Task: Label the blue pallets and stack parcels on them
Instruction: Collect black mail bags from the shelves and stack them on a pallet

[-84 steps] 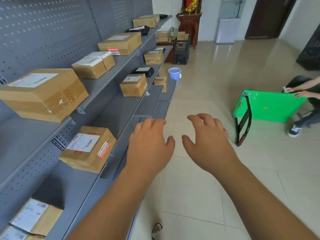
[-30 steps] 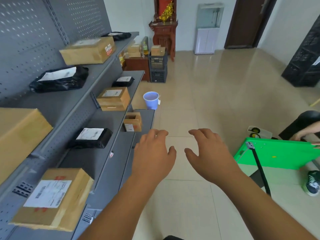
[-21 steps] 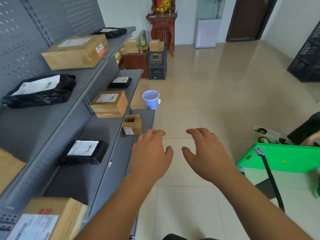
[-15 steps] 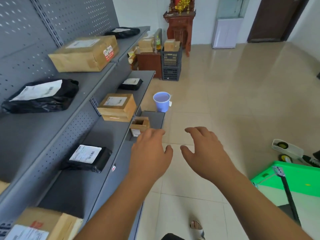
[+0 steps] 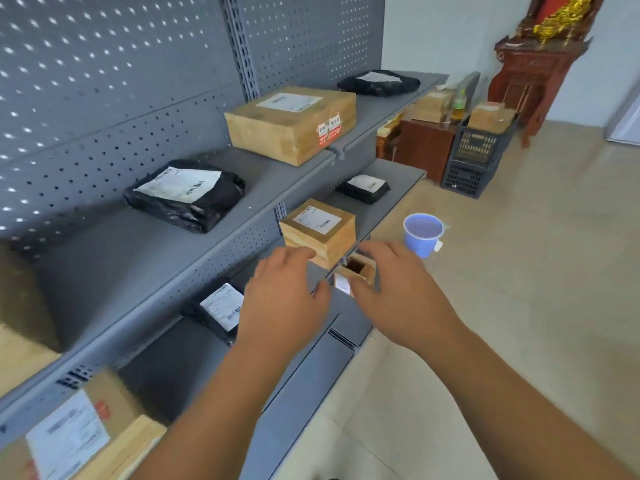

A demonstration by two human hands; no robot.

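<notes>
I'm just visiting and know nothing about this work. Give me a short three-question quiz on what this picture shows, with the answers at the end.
1. True or false: the left hand and the right hand are both empty.
2. What colour is the bucket on the floor?
A. green
B. pale blue
C. red
3. Fill in the missing word: the small open box seen between the hands sits on the ____ shelf.

Key
1. True. Both hands are open, fingers spread, reaching toward the small open box with nothing in them.
2. B.
3. Lowest. It sits below the shelf that carries the taped cardboard box with a white label.
</notes>
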